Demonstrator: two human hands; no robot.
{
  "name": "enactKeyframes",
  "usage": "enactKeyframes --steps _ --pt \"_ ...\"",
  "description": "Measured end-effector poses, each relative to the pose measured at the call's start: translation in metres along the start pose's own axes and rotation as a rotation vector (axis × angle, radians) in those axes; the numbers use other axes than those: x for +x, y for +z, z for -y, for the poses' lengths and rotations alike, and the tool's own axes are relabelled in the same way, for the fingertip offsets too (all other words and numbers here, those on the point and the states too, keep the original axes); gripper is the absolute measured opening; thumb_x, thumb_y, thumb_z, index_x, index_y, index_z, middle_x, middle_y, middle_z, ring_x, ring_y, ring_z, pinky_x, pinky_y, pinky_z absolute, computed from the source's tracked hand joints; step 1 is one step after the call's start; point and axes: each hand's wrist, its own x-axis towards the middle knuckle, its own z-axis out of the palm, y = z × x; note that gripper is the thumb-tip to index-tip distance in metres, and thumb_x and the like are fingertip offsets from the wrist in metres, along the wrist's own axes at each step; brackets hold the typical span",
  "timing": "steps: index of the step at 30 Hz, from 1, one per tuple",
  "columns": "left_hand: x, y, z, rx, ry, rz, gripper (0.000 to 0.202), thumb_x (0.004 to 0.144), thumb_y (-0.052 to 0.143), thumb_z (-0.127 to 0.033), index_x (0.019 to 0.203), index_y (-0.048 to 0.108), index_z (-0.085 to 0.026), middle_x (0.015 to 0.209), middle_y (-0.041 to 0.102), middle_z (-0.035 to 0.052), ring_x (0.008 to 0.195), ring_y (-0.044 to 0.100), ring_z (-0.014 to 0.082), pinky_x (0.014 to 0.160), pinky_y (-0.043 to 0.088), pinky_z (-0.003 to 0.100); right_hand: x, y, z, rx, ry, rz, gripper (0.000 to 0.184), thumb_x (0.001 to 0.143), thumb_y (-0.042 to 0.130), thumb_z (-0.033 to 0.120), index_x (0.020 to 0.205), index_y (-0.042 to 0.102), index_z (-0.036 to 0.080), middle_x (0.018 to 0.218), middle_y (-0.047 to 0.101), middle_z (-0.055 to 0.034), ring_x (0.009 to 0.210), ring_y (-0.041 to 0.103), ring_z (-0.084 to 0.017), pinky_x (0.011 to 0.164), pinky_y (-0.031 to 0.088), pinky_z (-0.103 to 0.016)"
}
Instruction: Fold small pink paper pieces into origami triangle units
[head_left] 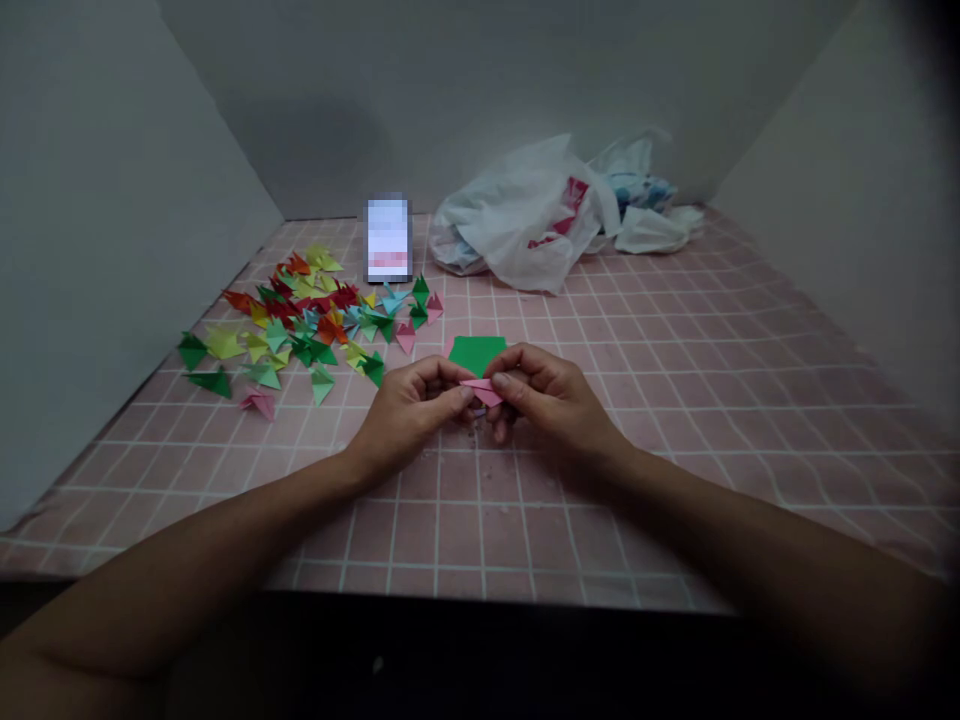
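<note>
The left hand (409, 400) and the right hand (551, 395) meet above the near middle of the table, both pinching one small pink folded paper (484, 391) between thumb and fingers. The left hand grips its left end and the right hand its right end, the right thumb lying over the upper edge; the other fingers curl beneath, partly hidden. The pink piece shows slanting layers and a narrow shape, its tip pointing toward the left thumb. Just beyond the fingertips lies a green paper sheet (478, 353), flat on the pink checked tablecloth (675, 480), with a pink edge (450, 345) showing at its left side. To the left spreads a loose crowd of folded paper pieces (330, 325) with pointed tips — red, orange, yellow, light blue, pink and several greens — packed closely toward the middle and more scattered at the near side. Behind their right part stands a phone (388, 238), upright with a lit screen, its content blurred out. Farther right, near the back wall (480, 90), sits a crumpled white plastic bag (517, 205) with red showing on it; a smaller bundle (649, 225), white and blue, rests just beside it on the right.
</note>
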Motion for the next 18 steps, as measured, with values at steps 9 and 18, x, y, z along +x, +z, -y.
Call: enactKeyframes --steps 9,18 --pt "0.0020 -0.0001 0.0018 -0.059 0.023 -0.059 0.022 0.080 0.078 -0.030 0.087 0.062 -0.017 0.074 0.072 -0.0002 0.065 0.071 0.0130 0.065 0.060 0.025 0.0000 -0.0006 -0.0009 0.046 -0.002 0.058 0.023 0.092 0.070 0.035 0.104 0.060 0.019 0.070 0.068 0.0041 0.052 0.064 -0.010 0.052 0.053 -0.022" --pt "0.0011 0.0008 0.0027 0.070 0.105 -0.067 0.021 0.078 0.080 -0.028 0.083 0.063 -0.017 0.074 0.070 0.0010 0.067 0.069 0.0131 0.064 0.058 0.024 -0.0019 0.0000 0.0002 0.025 0.016 0.047 0.021 0.088 0.076 0.031 0.098 0.062 0.020 0.068 0.067 0.0044 0.057 0.064 -0.011 0.056 0.053 -0.024"
